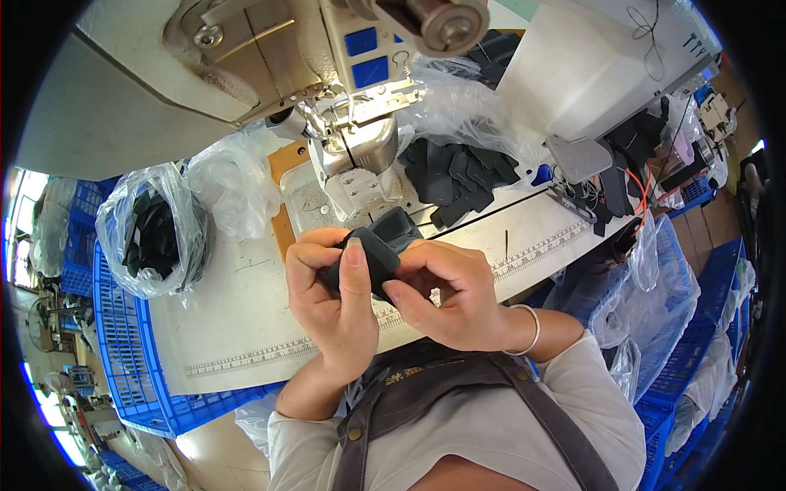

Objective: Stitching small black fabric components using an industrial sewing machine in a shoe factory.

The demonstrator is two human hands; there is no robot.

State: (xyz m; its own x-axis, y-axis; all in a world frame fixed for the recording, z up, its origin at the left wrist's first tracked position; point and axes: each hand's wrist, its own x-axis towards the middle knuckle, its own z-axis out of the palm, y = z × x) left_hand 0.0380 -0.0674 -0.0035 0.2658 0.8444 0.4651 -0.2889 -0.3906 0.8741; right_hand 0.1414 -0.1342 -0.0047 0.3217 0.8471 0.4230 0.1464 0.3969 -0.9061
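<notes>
Both my hands hold one small black fabric piece, folded into a box-like shape, above the front of the sewing table. My left hand is closed on its left side, with the thumb lying over the top. My right hand pinches its lower right edge between thumb and fingers. Just beyond the piece stands the sewing machine's metal arm and needle area. A pile of flat black cut pieces lies on the table to the right of the machine.
A clear plastic bag of black pieces stands at the left, above a blue crate. The machine head overhangs the far side. A printed ruler strip runs along the table's front. At the right is a plastic-lined blue crate.
</notes>
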